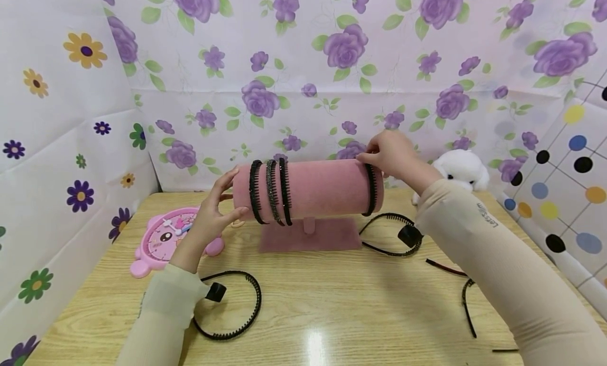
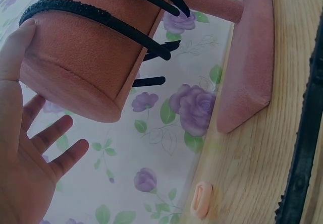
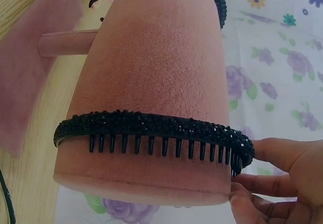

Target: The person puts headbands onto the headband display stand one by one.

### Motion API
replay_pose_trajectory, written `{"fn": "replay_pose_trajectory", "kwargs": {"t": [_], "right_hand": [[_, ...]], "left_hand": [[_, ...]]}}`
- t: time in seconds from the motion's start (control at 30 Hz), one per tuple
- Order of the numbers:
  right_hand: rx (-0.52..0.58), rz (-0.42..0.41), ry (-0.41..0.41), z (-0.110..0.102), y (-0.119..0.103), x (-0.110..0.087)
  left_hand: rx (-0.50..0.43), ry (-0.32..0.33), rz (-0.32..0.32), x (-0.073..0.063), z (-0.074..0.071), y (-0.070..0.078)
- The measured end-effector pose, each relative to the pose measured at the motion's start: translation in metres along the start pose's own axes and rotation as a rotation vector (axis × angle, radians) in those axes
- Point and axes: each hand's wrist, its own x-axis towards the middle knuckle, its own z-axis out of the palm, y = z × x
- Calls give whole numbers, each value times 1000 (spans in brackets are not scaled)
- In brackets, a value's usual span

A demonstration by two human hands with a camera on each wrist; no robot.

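A pink padded roll [image 1: 327, 187] on a flat pink base [image 1: 332, 237] stands mid-table, bearing several toothed headbands. Three of them, black and dark glittery like this one [image 1: 271, 189], circle its left part. At the left end my left hand [image 1: 211, 216] grips the roll, thumb in front and fingers behind; in the left wrist view some fingers spread off it. My right hand [image 1: 395, 158] pinches the upper back of a black beaded headband [image 3: 151, 124] that lies around the right end. Its comb teeth show in the right wrist view, pointing to the roll's near end.
Left of the stand lies a pink toy clock [image 1: 166, 239]. A toothed black headband [image 1: 258, 297] lies at front left, another [image 1: 393, 253] right of the base, more by the right sleeve. A white plush dog [image 1: 460, 168] sits back right, near the flowered backdrop.
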Motion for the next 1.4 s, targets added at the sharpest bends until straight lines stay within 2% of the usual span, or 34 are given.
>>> {"fn": "replay_pose_trajectory", "kwargs": {"t": [0.2,0.37,0.43,0.63,0.73,0.77,0.87,0.97,1.0,1.1,1.4], "right_hand": [[73,-65,22,2,10,-14],[154,-161,49,7,23,-28],[166,-205,58,9,28,-33],[138,-320,103,19,40,-48],[83,-374,132,26,45,-52],[65,-399,143,29,46,-53],[33,-460,170,37,50,-56],[35,-509,182,43,52,-58],[31,-513,184,44,53,-59],[18,-525,191,48,54,-59],[-19,-546,205,50,53,-53]], "left_hand": [[6,-4,-12,0,-1,4],[8,-16,-24,-2,-2,24],[11,-18,-17,-2,-2,28],[5,-11,-15,0,-1,4],[6,-11,-6,0,-1,-2],[1,-10,-4,0,-1,-3],[-4,-15,-5,-1,-2,12],[-9,-17,-6,-1,-1,15],[-8,-19,-7,-1,-1,14],[-9,-18,-7,0,-1,0],[-8,-21,-5,-1,-2,-1]]}}
